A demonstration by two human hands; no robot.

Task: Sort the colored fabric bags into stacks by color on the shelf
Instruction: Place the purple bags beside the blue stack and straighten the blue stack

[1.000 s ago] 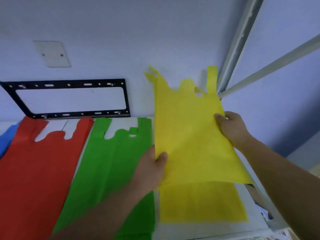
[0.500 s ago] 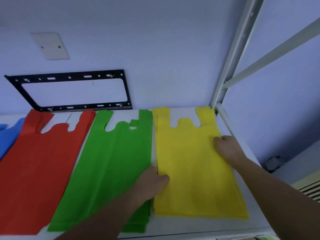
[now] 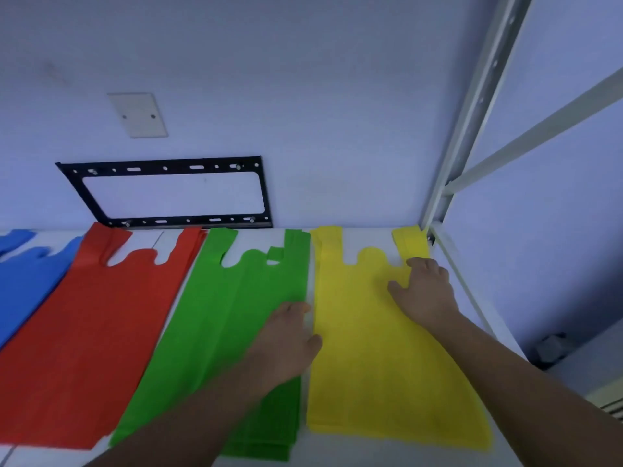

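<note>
- On the white shelf (image 3: 337, 448), four colour stacks lie side by side with handles toward the back wall: blue stack (image 3: 23, 281) far left and partly out of frame, then red stack (image 3: 87, 332), green stack (image 3: 219, 332), and yellow stack (image 3: 381, 348) at the right end beside the shelf upright (image 3: 472, 106).
- Yellow stack: long axis runs front to back, handles (image 3: 409, 239) almost reaching the rear edge, bottom hem near the front edge. Top bag lies flat; how many bags lie under it cannot be told.
- Green stack: several layers show at the front hem, slightly fanned. A narrow strip of bare shelf separates it from the yellow.
- Right hand (image 3: 426, 291): grip spread flat, palm down on the upper right part of the yellow stack, just below the right handle. Clamped on nothing.
- Left hand (image 3: 286, 342): grip open, fingers loosely extended, resting over the right edge of the green stack; thumb touches the yellow stack's left edge. Holding nothing.
- Key relation: the yellow bag sits between the two hands, left hand at its mid left edge, right hand further back on it. Right hand is nearer the handles.
- Judgement: step in hand looks like smoothing or squaring the yellow bag on its stack. No unsorted bags are in view.
- Black metal bracket (image 3: 165, 193) on the wall behind; not involved.
</note>
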